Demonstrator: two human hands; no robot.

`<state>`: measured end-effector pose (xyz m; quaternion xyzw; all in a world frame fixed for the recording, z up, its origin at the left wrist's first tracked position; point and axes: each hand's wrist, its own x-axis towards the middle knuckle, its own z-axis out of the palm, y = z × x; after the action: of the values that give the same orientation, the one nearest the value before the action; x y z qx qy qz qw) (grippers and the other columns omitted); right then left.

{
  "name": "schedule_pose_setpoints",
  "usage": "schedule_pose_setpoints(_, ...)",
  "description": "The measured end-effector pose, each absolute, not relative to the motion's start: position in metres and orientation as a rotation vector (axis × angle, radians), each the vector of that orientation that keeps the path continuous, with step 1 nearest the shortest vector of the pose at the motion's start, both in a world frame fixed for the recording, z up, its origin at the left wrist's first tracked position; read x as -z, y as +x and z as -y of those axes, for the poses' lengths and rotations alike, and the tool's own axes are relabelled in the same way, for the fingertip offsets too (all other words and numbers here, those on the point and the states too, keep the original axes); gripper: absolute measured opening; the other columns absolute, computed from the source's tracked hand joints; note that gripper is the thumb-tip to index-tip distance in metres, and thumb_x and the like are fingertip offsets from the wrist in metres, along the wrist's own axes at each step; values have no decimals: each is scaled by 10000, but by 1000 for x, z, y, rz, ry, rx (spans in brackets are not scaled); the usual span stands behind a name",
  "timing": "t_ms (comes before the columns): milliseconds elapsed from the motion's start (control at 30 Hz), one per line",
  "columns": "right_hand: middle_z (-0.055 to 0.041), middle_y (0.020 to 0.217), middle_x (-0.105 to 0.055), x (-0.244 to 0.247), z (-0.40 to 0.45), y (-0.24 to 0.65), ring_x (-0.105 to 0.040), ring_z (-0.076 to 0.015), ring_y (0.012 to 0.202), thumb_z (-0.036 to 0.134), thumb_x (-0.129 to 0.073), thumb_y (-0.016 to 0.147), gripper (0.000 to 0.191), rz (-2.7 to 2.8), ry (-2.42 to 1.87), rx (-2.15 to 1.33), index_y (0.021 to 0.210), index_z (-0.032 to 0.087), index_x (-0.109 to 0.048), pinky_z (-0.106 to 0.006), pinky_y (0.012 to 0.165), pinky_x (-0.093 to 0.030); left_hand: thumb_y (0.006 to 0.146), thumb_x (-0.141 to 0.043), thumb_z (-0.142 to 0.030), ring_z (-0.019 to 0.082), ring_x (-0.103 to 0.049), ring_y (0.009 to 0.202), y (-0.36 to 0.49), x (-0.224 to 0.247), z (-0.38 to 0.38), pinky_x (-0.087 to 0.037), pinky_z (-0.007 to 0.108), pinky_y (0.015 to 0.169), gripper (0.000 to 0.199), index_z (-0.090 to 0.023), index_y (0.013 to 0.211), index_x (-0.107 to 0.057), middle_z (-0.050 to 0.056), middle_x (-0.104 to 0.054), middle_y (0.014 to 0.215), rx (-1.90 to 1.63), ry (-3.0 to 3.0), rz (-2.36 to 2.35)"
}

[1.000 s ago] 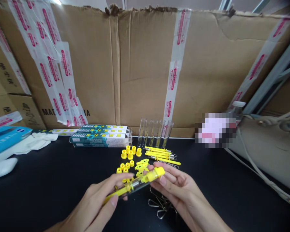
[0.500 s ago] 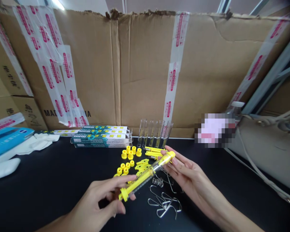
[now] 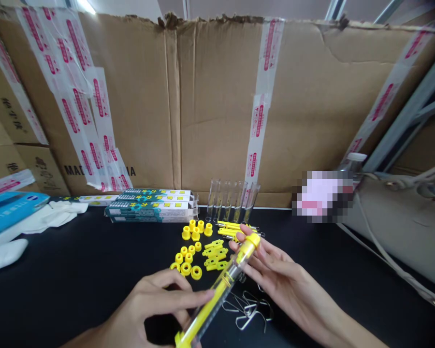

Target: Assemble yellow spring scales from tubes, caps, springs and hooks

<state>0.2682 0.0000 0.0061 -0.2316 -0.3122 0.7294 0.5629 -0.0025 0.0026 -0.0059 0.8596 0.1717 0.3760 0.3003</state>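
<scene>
One yellow-ended tube [image 3: 226,277] slants between left hand [image 3: 150,299], nearer, and right hand [image 3: 282,270], at its far end. Far: five clear tubes [image 3: 227,203], standing; printed cartons [image 3: 148,212] to their left. Centre: yellow caps [image 3: 188,257], flat yellow pieces [image 3: 214,252]. Near: bent wire hooks [image 3: 247,317]. Right: beige bag [image 3: 402,232].

**Bright yellow over black**

The clear tube [image 3: 223,286] shows a yellow rod [image 3: 210,306] and yellow cap [image 3: 253,239]. Loose collars [image 3: 195,235] and flat pieces [image 3: 213,252]: yellow, on the black surface [image 3: 76,275]. Silver wire hooks [image 3: 247,318]. Brown cardboard [image 3: 217,101], white tape [image 3: 259,104] with repeating pink-red bars; teal-and-white cartons [image 3: 148,213].
</scene>
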Motion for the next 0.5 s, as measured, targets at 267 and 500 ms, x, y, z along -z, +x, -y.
schedule_pose_setpoints(267, -106, 1240, -751, -1, -1, 270, -683, -233, 1190, 180, -821, 812, 383, 716, -570, -1721, 1187, 215, -753, -299, 1016, -540, 942, -683, -313, 197, -611, 721, -2, 9, -5, -529, 338, 743, 276, -314, 1213, -735, 22, -769, 738, -861, 2307, -551)
schedule_pose_setpoints(500, -109, 1283, -731, -10, 2, 266, -670, -232, 1213, 183, -837, 796, 433, 719, -574, -1757, 1217, 211, -734, -286, 1020, -540, 937, -638, -126, 211, -547, 742, -6, -3, 4, -487, 352, 736, 376, -256, 1289, -658, 24, -706, 708, -797, 2585, -514)
